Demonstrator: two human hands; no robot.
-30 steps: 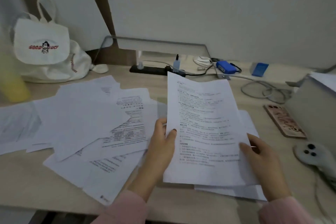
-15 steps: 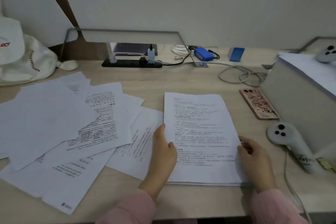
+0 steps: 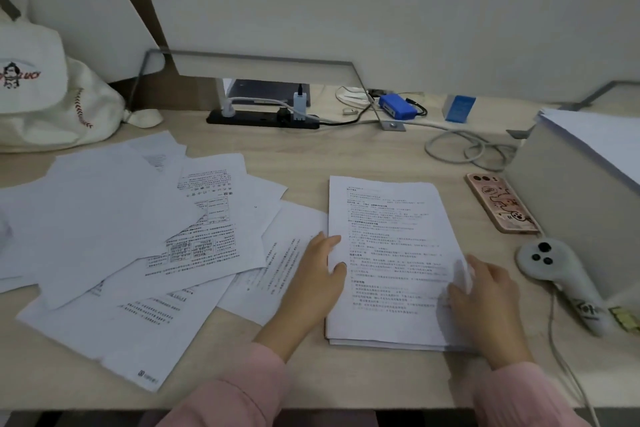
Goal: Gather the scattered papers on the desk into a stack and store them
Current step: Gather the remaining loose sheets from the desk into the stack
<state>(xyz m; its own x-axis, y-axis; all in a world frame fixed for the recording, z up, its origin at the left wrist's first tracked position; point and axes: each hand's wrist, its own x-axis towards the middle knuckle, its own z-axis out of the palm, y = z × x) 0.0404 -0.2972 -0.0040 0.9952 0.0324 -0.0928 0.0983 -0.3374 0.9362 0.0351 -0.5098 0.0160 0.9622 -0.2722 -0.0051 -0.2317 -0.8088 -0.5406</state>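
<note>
Stack (image 3: 391, 253): flat on desk (image 3: 363, 156), edges pinched between left hand (image 3: 317, 282) and right hand (image 3: 485, 298) for squaring; loose sheets (image 3: 138, 229) left of left hand.

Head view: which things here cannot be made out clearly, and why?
- Text on the stack: too small and soft to read.
- Sheet count in the stack: only the thin front edge shows.
- Lower scattered papers: covered by upper sheets; some cut off by the left edge.
- Right hand grip: blurred at the stack's edge.
- White bag: cut off at the left.

Red "LUCK" lettering on white bag (image 3: 41, 94), paper print illegible
</note>
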